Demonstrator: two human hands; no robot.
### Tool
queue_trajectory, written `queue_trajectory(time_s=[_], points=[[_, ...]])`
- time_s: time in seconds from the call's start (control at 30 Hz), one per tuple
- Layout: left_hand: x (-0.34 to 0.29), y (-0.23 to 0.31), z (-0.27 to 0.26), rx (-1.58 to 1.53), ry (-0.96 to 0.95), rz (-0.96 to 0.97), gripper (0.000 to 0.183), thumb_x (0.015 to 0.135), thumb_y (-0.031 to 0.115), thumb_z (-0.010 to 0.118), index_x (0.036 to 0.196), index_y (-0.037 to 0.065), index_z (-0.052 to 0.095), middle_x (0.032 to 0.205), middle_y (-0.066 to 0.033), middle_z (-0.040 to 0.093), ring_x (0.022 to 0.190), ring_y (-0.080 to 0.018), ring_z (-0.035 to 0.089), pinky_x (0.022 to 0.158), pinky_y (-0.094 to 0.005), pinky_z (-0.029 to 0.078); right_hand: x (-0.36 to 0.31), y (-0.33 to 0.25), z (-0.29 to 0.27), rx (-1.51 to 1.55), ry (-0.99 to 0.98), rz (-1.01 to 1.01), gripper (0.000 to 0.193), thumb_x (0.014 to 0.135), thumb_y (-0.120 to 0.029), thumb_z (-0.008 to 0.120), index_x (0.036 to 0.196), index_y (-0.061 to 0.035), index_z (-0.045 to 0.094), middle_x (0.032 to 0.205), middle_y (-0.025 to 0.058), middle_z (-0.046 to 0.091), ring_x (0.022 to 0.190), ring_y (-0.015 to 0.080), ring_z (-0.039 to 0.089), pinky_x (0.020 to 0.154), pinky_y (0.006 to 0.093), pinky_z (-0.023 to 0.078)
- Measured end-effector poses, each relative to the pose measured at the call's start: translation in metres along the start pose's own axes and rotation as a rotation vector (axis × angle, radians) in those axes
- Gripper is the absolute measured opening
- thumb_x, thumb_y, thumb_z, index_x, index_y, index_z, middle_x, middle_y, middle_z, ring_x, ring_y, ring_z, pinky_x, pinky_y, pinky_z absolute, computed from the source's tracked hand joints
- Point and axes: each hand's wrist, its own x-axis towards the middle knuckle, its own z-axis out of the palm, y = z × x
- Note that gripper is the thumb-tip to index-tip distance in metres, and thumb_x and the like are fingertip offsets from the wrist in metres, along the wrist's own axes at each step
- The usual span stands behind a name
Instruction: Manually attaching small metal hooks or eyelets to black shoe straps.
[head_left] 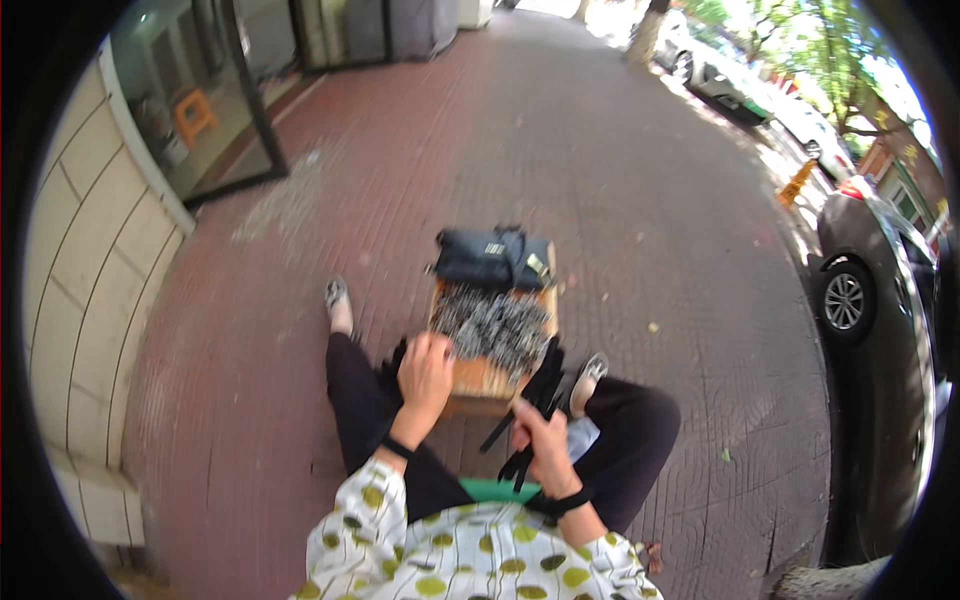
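Note:
A low wooden bench (478,380) stands between my knees, with a heap of small silvery metal pieces (495,325) spread over its top. My left hand (427,378) is at the heap's left edge, fingers curled together; whatever they pinch is hidden. Dark material shows just left of that hand, too blurred to name. To the right, below the bench's near corner, my right hand (543,440) is closed around a bundle of black strips (545,378). Strip ends stick out above and below its fingers. At the bench's far end lies a black bag (485,258) with a strap.
Something green (497,490) shows beneath me, between my thighs. Brick-red and grey paving (600,200) surrounds the bench. A glass door (215,100) and tiled wall (90,230) stand on the left. Parked on the right is a dark car (880,300), with more cars (715,75) beyond.

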Motion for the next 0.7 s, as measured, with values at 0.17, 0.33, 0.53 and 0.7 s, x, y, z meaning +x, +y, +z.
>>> queue_trajectory(time_s=[0.17, 0.33, 0.53, 0.7], points=[[-0.004, -0.004, -0.002, 0.020, 0.028, 0.043, 0.011, 0.074, 0.007, 0.064, 0.081, 0.009, 0.056, 0.084, -0.0093, 0.052, 0.087, -0.0288, 0.054, 0.072, -0.0384, 0.046, 0.003, 0.001, 0.002, 0.132, -0.083, 0.013, 0.021, 0.086, -0.016, 0.066, 0.072, -0.0055, 0.054, 0.060, -0.0006, 0.050, 0.044, 0.0070, 0.041, 0.041, 0.0233, 0.033], [-0.022, 0.009, -0.017, -0.717, -0.291, -0.397, 0.009, 0.085, 0.010, 0.058, 0.089, 0.003, 0.059, 0.095, -0.0089, 0.062, 0.085, -0.0175, 0.061, 0.070, -0.0299, 0.049, 0.006, -0.001, -0.004, 0.147, -0.089, -0.005, 0.019, 0.085, -0.017, 0.067, 0.073, -0.0047, 0.058, 0.058, -0.0017, 0.051, 0.043, 0.0059, 0.041, 0.041, 0.0221, 0.032], [-0.083, 0.041, -0.041, -1.347, -0.689, -0.705, 0.010, 0.090, 0.010, 0.055, 0.093, 0.001, 0.059, 0.092, -0.0054, 0.063, 0.082, -0.0117, 0.061, 0.072, -0.0256, 0.051, -0.011, 0.001, 0.012, -0.087, -0.161, -0.023, 0.020, 0.085, -0.018, 0.067, 0.072, -0.0055, 0.058, 0.058, -0.0018, 0.053, 0.045, 0.0049, 0.044, 0.040, 0.0205, 0.032], [-0.100, 0.057, -0.057, -1.226, -0.582, -0.622, 0.013, 0.089, 0.010, 0.056, 0.092, -0.002, 0.061, 0.076, -0.0038, 0.061, 0.061, -0.0091, 0.056, 0.058, -0.0220, 0.047, -0.015, 0.008, 0.010, -0.274, -0.228, -0.101, 0.022, 0.085, -0.025, 0.066, 0.072, -0.0071, 0.060, 0.060, -0.0053, 0.053, 0.050, 0.0027, 0.044, 0.044, 0.0209, 0.033]])
